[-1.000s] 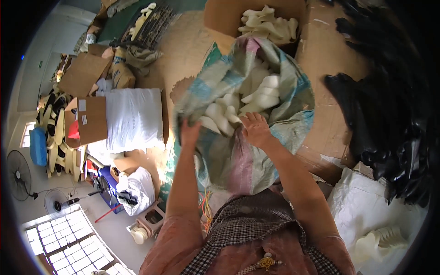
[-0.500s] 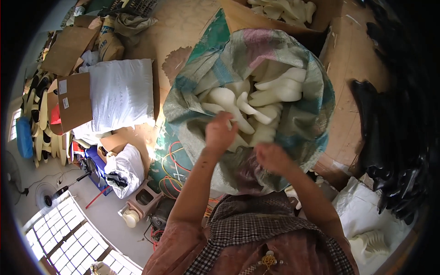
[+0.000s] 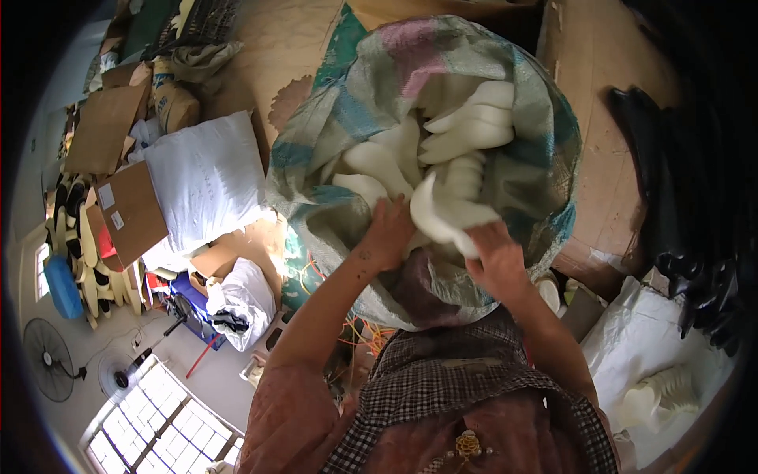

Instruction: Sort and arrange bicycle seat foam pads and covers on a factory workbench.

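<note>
A woven sack [image 3: 545,158] in grey-green with blue and pink bands stands wide-mouthed in front of me. Inside lie several cream-white curved pieces [image 3: 474,130] shaped like shoe insoles, some nested in a stack. My right hand [image 3: 501,261] is closed on the lower end of one curved white piece [image 3: 438,213], which is held tilted over the sack's mouth. Within the near left part of the sack, my left hand [image 3: 388,233] has its fingers bunched against another white piece [image 3: 359,189]. Its fingertips are partly hidden, so what it grips does not show.
Cardboard [image 3: 604,142] lies to the right, beside a pile of shiny black pieces [image 3: 695,213]. A white sheet [image 3: 624,332] at the lower right carries nested cream pieces [image 3: 659,399]. At left are a stuffed white sack [image 3: 205,174], cardboard boxes [image 3: 130,213] and a fan [image 3: 47,359].
My right hand has taken hold of a white piece and raised it over the sack's mouth. My left hand stays inside the sack, slightly lower. The view has shifted.
</note>
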